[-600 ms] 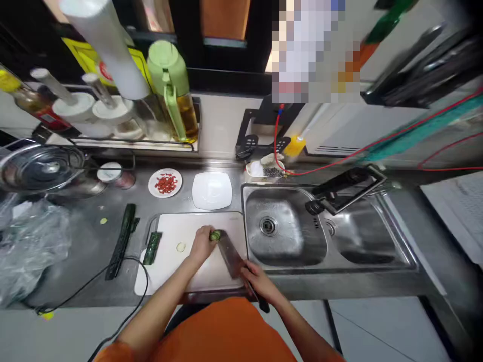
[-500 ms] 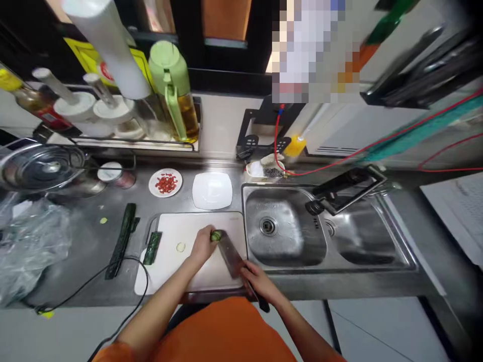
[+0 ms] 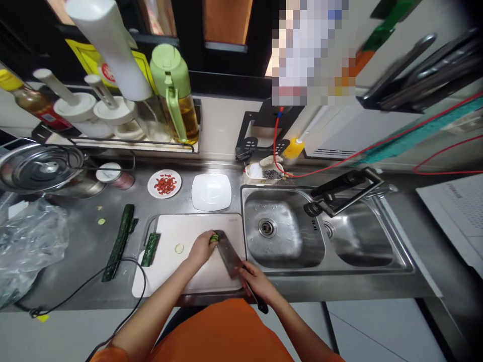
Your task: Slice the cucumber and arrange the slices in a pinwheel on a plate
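My left hand is closed around a short piece of cucumber, most of it hidden by my fingers. A cleaver is in my right hand, its broad blade against the cucumber's right end. Both hands are over the white cutting board. On the board, left of my left hand, lie a thin pale slice and a cut length of cucumber. A longer cucumber rests on the counter beyond the board's left edge.
Behind the board stand a plate of small red pieces and a white square plate. To the right is a double sink with a black faucet. A black cable crosses the board's left corner. A plastic bag lies far left.
The whole view has shifted slightly. My left hand stays on the cucumber and my right hand on the cleaver, with the blade still at the cucumber's end.
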`<act>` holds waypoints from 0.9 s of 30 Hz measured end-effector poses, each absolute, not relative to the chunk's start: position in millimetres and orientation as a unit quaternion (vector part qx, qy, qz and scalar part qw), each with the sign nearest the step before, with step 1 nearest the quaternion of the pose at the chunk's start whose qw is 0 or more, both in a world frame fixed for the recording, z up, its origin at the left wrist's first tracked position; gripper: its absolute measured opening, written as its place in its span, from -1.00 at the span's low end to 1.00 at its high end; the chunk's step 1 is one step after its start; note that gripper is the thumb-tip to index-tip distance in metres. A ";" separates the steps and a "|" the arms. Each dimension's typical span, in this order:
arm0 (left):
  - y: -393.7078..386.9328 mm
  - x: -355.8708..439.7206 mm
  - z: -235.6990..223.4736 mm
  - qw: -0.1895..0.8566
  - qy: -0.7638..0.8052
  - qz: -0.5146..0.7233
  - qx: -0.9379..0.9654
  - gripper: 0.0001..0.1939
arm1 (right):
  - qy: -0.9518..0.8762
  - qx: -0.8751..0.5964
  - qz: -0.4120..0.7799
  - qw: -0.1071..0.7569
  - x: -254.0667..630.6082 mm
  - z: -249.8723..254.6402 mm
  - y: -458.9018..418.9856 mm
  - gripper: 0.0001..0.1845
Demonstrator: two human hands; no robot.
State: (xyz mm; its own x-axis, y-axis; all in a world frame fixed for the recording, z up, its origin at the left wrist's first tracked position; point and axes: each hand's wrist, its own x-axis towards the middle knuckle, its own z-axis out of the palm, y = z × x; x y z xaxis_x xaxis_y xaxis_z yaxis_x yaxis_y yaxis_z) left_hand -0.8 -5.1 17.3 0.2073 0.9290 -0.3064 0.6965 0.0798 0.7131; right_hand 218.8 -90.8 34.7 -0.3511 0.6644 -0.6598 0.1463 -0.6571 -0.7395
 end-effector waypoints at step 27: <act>-13.8 -120.0 50.0 0.365 0.719 -0.024 0.591 -0.78 | -0.407 -0.586 0.673 0.197 236.6 36.3 -75.2 -0.70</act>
State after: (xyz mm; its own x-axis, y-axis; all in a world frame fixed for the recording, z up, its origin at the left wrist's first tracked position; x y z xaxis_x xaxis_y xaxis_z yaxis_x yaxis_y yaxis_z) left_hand -120.0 -13.8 50.0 -0.0340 0.8324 -0.5532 0.8676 0.2993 0.3970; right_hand 236.6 -75.2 36.3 -0.2364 0.7414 -0.6281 0.2112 -0.5917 -0.7780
